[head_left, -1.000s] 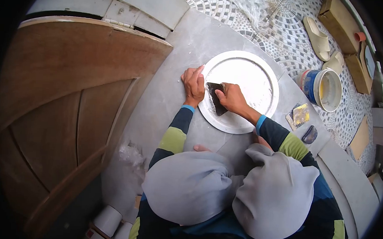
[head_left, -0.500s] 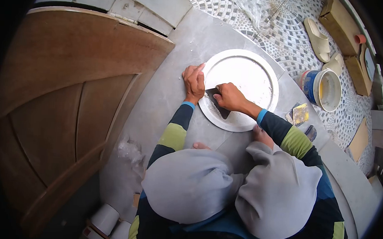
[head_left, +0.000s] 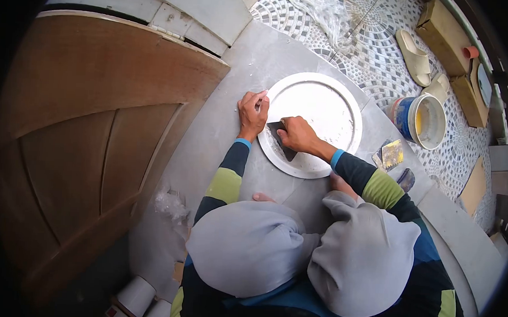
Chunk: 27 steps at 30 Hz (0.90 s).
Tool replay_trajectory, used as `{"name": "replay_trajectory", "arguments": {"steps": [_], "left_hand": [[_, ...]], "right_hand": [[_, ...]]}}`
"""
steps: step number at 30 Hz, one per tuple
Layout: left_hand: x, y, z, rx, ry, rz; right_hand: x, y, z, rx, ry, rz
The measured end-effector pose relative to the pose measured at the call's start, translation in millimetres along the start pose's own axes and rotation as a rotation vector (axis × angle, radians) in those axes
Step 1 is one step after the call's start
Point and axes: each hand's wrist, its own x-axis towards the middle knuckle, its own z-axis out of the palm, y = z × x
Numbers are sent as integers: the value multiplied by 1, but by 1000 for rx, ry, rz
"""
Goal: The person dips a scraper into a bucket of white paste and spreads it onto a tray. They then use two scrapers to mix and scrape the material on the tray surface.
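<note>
Head view: rnd white panel point(head_left: 333, 105) lies flat on the grey slab floor point(head_left: 207, 128), in front of the person's grey-clad knees point(head_left: 244, 249). Raised rim w/ a groove just inside; centre v. bright, w/ small crumbs & flecks, esp. lower L & R side. R hand point(head_left: 300, 135) is closed round a dk flat scraper point(head_left: 282, 143), thumb on its face; scraper tilts across the panel's L part, near the rim. L hand point(head_left: 251, 114) is at the panel's L edge, fingers bent; can't tell if it pinches the rim or just presses.

Slab is matte grey, w/ a few white specks. Beyond it, patterned mosaic tiles point(head_left: 378, 36) w/ clear plastic point(head_left: 328, 20), tan sandals point(head_left: 412, 58), cardboard boxes point(head_left: 443, 39) & a blue/white bucket point(head_left: 402, 117), yellow patch inside. Yellow-stained sq. piece point(head_left: 392, 154) & dk oval item point(head_left: 406, 180) sit R of the panel, approx. below the bucket in view. Brown wood door point(head_left: 76, 71) on far L; crumpled plastic point(head_left: 171, 205) near its lower edge.
</note>
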Motion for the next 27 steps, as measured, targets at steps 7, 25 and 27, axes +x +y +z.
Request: {"name": "replay_trajectory", "arguments": {"steps": [7,25,27], "left_hand": [[0,12,-20,331,-69,-49],[-88,21,-39,42,22,-522],[-62,18,-43,71,18,-481]], "right_hand": [[-31,33,-70,547,74,155],[-21,40,-40,276,252,62],[-23,32,-38,261,229,66]]}}
